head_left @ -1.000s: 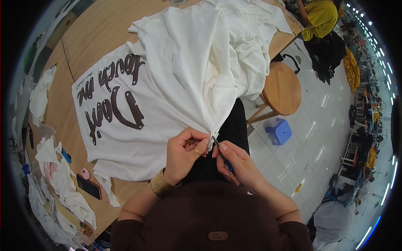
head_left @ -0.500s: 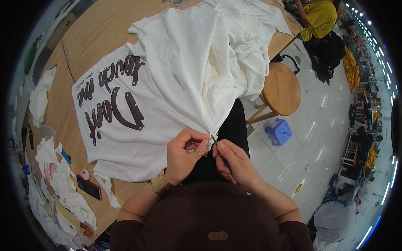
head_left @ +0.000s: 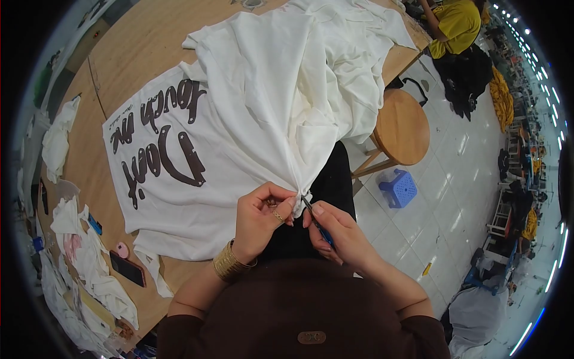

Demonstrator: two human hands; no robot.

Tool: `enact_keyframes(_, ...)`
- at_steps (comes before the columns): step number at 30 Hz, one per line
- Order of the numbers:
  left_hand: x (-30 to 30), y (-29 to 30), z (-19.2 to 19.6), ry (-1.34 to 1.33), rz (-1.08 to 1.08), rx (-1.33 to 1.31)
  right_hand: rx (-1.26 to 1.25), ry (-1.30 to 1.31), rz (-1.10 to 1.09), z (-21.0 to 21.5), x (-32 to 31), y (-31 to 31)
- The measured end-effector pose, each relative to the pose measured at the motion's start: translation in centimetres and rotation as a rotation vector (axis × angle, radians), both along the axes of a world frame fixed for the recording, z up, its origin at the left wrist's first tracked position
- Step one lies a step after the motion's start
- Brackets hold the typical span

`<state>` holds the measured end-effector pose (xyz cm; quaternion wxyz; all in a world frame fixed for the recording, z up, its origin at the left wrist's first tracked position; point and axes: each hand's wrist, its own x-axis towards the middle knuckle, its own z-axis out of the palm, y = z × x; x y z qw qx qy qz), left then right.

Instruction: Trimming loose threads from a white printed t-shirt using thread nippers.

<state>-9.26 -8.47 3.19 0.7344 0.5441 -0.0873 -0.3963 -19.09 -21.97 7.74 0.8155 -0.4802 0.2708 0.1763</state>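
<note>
A white garment (head_left: 257, 90) with large dark brown lettering spreads over the table and drapes down toward my lap. My left hand (head_left: 263, 218), with a ring and gold bangles on its wrist, pinches a gathered edge of the garment. Close against that pinch, my right hand (head_left: 335, 230) grips a slim tool (head_left: 323, 230) with a dark pointed tip and a blue handle. The tool's tip touches the bunched fabric. My fingers cover part of it, so its exact kind is unclear.
The wooden table (head_left: 128, 48) also bears a phone (head_left: 127, 268), a small pink round object (head_left: 122, 249) and white cloth scraps (head_left: 89, 263). On the right stand a round wooden stool (head_left: 403, 127) and a blue plastic stool (head_left: 399, 188). A person in yellow (head_left: 457, 27) sits beyond.
The tool's tip and my right hand have shifted very slightly. More of the gathered white edge shows between my hands. The garment on the table lies almost the same.
</note>
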Motion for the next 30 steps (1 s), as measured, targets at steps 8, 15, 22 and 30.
enact_keyframes(8,-0.2,0.1,-0.1,-0.05,0.001,-0.001,-0.064,-0.001,-0.002,0.0,0.2,0.1)
enact_keyframes(15,-0.4,0.1,-0.1,-0.216,0.034,0.047,-0.21,-0.077,0.045,-0.8,0.3,0.1)
enact_keyframes(22,0.0,0.3,-0.1,-0.095,0.003,0.031,-0.33,-0.136,0.043,-1.6,0.3,0.2)
enact_keyframes(30,0.3,0.4,-0.1,0.085,0.004,-0.013,-0.049,-0.025,0.022,-0.7,0.5,-0.4)
